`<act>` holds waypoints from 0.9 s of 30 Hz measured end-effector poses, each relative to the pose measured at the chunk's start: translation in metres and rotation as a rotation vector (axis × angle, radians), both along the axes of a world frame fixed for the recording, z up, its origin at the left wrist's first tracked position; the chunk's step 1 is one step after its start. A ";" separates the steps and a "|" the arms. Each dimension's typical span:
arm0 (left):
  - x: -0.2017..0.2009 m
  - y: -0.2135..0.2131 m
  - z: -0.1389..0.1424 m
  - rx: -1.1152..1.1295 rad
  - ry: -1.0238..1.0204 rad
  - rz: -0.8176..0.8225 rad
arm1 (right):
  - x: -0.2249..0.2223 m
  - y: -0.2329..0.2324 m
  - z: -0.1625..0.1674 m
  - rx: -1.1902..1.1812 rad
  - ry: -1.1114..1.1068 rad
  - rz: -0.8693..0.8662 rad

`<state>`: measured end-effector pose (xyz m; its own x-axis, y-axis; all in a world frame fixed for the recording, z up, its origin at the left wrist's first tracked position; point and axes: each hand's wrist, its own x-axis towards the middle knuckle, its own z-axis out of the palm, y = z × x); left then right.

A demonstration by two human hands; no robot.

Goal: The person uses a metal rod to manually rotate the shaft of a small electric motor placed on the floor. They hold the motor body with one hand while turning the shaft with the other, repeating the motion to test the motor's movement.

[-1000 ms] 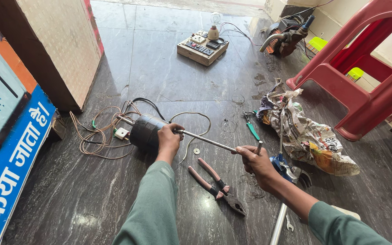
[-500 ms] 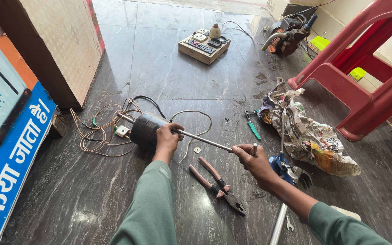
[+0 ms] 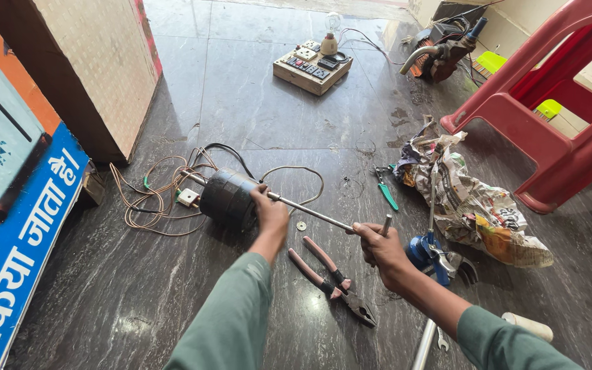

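Head view: a black motor [image 3: 226,199] lies on the dark stone floor [image 3: 255,103], left of centre. A thin metal shaft [image 3: 310,211] runs from it toward the lower right. The left hand [image 3: 270,214] is closed around the shaft right at the motor's face. The right hand [image 3: 377,248] grips a small rod [image 3: 385,225] at the shaft's far end, fingers curled shut. Red-handled pliers [image 3: 334,281] lie just below, between the forearms. Copper wires [image 3: 152,195] trail left of the motor. Crumpled newspaper [image 3: 474,205] sits at right, a switchboard [image 3: 312,65] at top centre.
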<state>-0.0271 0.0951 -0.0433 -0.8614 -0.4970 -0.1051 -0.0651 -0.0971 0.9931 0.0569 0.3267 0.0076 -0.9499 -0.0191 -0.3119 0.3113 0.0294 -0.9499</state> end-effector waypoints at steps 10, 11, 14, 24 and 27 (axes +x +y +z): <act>-0.018 0.037 0.000 0.886 -0.019 0.341 | -0.003 0.020 -0.014 -0.028 -0.007 -0.008; -0.017 0.034 -0.001 0.875 -0.003 0.309 | -0.003 0.020 -0.015 -0.028 -0.008 -0.008; -0.013 0.028 -0.008 0.819 0.001 0.248 | -0.002 0.018 -0.018 -0.029 -0.006 0.017; -0.019 0.024 -0.045 0.744 0.007 0.187 | -0.005 0.015 -0.042 -0.013 -0.066 -0.023; -0.019 0.030 -0.050 0.771 0.002 0.180 | -0.006 0.019 -0.049 -0.053 -0.050 -0.023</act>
<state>-0.0464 0.1248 -0.0937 -0.7752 -0.4165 -0.4750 0.0191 -0.7670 0.6413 0.0509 0.3454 -0.0411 -0.9337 -0.0149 -0.3579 0.3581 -0.0287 -0.9332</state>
